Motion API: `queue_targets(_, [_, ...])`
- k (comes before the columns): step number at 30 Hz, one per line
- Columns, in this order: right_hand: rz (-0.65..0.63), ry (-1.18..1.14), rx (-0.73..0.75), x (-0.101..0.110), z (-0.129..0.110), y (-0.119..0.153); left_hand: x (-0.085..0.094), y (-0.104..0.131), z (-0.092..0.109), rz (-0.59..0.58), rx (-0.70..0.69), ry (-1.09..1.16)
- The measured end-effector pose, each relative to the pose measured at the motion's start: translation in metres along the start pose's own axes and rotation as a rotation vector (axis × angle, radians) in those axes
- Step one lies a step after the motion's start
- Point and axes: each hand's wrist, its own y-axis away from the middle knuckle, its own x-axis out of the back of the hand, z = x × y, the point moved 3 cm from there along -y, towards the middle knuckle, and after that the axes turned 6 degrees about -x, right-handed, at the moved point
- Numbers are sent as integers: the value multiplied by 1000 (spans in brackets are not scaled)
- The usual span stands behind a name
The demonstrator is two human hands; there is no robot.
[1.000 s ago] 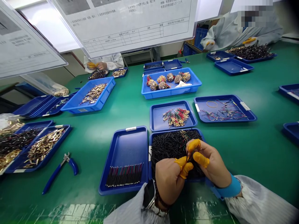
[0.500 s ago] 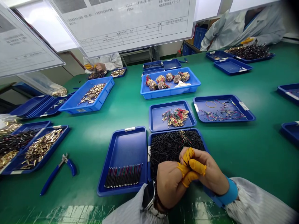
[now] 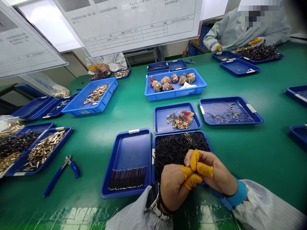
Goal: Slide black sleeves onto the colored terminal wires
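Observation:
Above the near edge of a tray of short black sleeves (image 3: 172, 150), my two hands meet with yellow finger cots on the fingertips. My left hand (image 3: 175, 187) is closed in a pinch, and whatever it grips is hidden by the fingers. Touching it, my right hand (image 3: 213, 169) is also pinched shut, with a thin dark wire (image 3: 201, 155) barely showing at its fingers. Left of the hands, a blue tray (image 3: 127, 148) holds a neat row of black-sleeved wires (image 3: 127, 178). Behind the sleeves, another tray contains a bundle of coloured wires with gold ends (image 3: 181, 119).
Blue-handled cutters (image 3: 62, 172) lie at left, near a tray of brass parts (image 3: 45, 148). Loose wires fill part of a tray (image 3: 230, 113) at right. Farther back stands a bin of wire bundles (image 3: 175, 91). Co-workers' hands (image 3: 99, 67) show across the table. Paper sheets hang overhead.
My fingers have shifted slightly against each other, my right hand moving a little to the right. Across the table, the far-right co-worker's gloved hand has come into view by a tray.

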Motion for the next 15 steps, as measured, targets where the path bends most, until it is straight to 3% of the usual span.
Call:
queue_targets(6, [124,101,92,7,0,0,-4,2,3,-21,12,-122])
queue_targets(10, [210,121,14,13,8,-2,-8,5,0,38,-35,-354])
queue_targets(15, [188,86,-23,15,10,-3,-9,11,-4,35,-29,-396])
